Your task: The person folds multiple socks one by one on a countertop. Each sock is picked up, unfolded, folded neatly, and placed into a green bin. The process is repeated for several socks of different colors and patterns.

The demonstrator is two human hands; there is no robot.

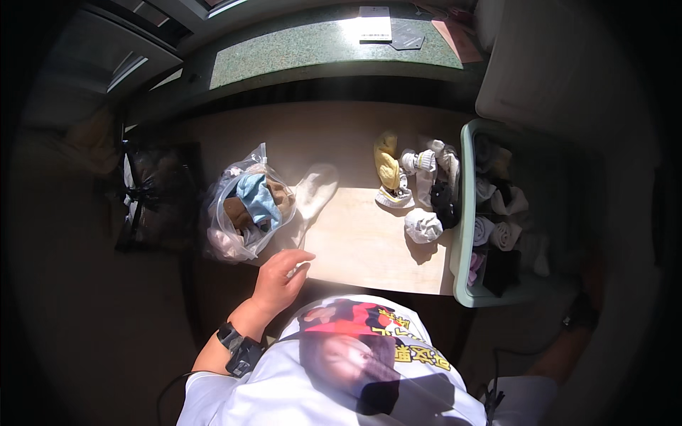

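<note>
My left hand (283, 278) is at the near edge of the pale tabletop, thumb and fingers a little apart, holding nothing. Just beyond it stands a clear plastic bag (218, 205) filled with socks, a light blue sock (258, 197) and brown ones on top. A flat white sock (318, 186) lies beside the bag. At the right of the table are a yellow sock (386, 160), a rolled white sock (423, 226), a black sock (444, 203) and several others. My right hand (592, 271) is in deep shadow right of the green bin; its fingers cannot be made out.
The pale green plastic bin (464, 213) at the right edge holds rolled socks in compartments. A tied black plastic bag (160, 197) is at the left. Behind the table runs a green speckled sill (298, 53) with printed tags (375, 24). Cables hang by both arms.
</note>
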